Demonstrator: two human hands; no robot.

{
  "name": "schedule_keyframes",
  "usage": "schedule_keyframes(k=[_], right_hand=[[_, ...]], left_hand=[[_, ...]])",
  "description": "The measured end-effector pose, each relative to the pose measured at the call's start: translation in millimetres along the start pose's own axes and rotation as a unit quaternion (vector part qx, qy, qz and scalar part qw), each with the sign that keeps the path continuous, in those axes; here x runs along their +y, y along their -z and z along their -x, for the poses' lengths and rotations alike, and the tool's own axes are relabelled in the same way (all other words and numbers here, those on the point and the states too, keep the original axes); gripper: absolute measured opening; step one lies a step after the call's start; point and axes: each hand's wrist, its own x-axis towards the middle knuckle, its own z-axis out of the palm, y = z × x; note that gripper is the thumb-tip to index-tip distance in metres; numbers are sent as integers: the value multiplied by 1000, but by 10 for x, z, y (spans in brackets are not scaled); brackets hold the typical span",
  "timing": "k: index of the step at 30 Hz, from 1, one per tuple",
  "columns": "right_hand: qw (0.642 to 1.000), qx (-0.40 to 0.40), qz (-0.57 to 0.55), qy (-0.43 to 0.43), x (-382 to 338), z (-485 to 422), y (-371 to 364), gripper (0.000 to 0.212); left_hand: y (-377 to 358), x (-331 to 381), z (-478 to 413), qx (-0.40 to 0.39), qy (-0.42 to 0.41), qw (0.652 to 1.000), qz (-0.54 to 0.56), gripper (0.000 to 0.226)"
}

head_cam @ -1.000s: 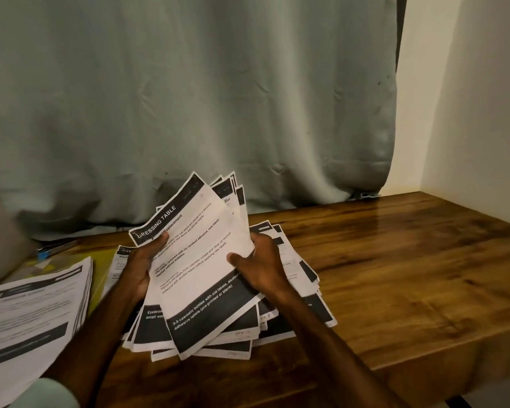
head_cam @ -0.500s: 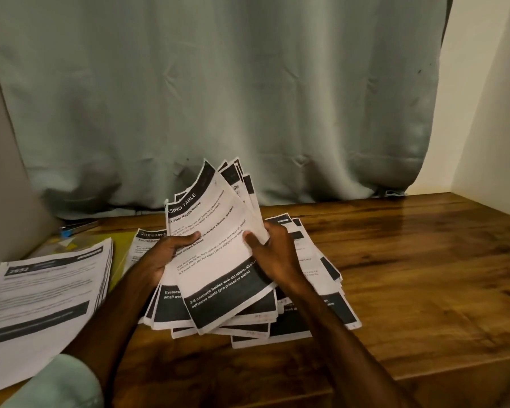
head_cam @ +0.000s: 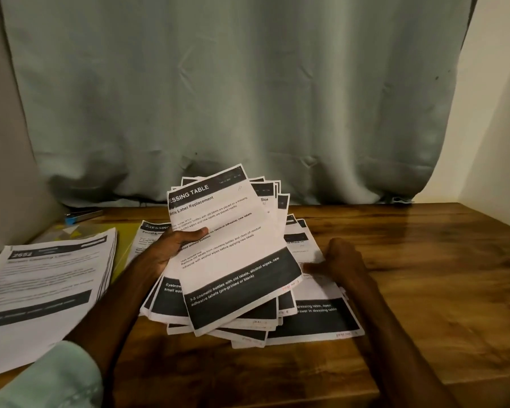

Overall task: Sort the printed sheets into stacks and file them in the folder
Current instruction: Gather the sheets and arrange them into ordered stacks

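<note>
Fanned bundle of sheets (head_cam: 236, 254) is held above the table (head_cam: 424, 275), long axis roughly 11 to 5 o'clock. Left hand (head_cam: 171, 248) grips its left edge, thumb across the top page. Right hand (head_cam: 342, 260), at 3 o'clock and blurred, rests loose fingers on the loose pile (head_cam: 315, 319), gripping nothing. Sorted stack (head_cam: 47, 284) lies at 9 o'clock, yellow folder (head_cam: 127, 242) at 10. The left hand is nearer to both.

Fanned bundle (head_cam: 233, 251): white printed sheets with black header and footer bands, top sheet headed "Bottle Label Replacement", held raised and tilted at centre.
Loose pile (head_cam: 315, 319): similar sheets, skewed, laid flat beneath the bundle and spread toward 4 o'clock.
Side stack (head_cam: 47, 284): laid flat at 9 o'clock.
Yellow folder (head_cam: 123, 248): partly covered, at 10 o'clock.
</note>
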Motion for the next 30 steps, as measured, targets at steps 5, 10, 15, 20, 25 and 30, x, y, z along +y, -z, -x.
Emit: schedule_keyframes(k=[5,10,15,20,25,30], right_hand=[[1000,10,-27,-11,-10,-64,-39,60],[993,41,-104,-41,110,-144,-53,42],[984,110,-139,-9,255,-150,-5,27],[914,315,-256,-15,276,34,240,22],[855,468,-223,-8,364,77,415,19],[856,471,-213,-16,405,48,412,25]], left_hand=[[-13,2,24,-7,-10,1000,0,50],[9,-13,4,-6,-7,1000,3,52],[52,-10,5,-9,2,1000,18,55],[87,2,34,-17,-4,999,34,61],[58,3,68,-36,-3,997,62,51],[38,20,92,-36,1,997,65,49]])
